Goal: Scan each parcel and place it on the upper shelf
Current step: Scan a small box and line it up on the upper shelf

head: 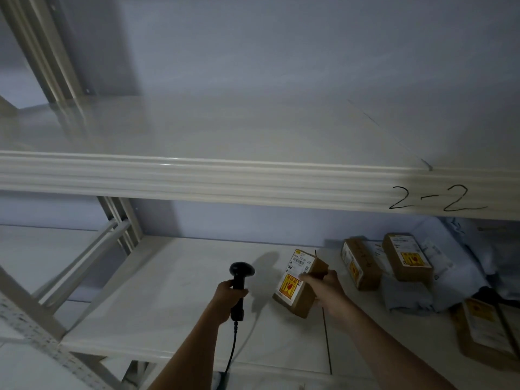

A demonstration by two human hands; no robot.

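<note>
Left hand: the left hand (pixel 228 294), low and just left of centre in the frame, has its fingers (pixel 241 292) curled tight round the grip of a black barcode scanner (pixel 240 280).
Scanner: it stands nearly upright, head at the top, with a dark cable (pixel 232 350) running down from its base toward the bottom edge.
Right hand: the right hand (pixel 326 291), just right of centre, holds a brown cardboard parcel (pixel 299 281); its fingers wrap over the box's right side and top, the thumb side mostly hidden behind the box.
Held parcel: it is tilted, lifted just above the lower shelf (pixel 180 305), with a white shipping label and a red-and-yellow sticker on the face turned toward the scanner head.
Upper shelf: the upper shelf (pixel 225 130) spans the middle of the frame; its front lip bears the handwritten mark "2-2" (pixel 437 198) at the right.
Other parcels: two more brown boxes (pixel 360 267) (pixel 406 257) lie on grey mailer bags (pixel 450 277) at lower right of the lower shelf, and another box (pixel 484 330) sits near the frame's right bottom edge.
Frame post: a pale metal upright (pixel 123 223) stands at the left, behind the lower shelf.
</note>
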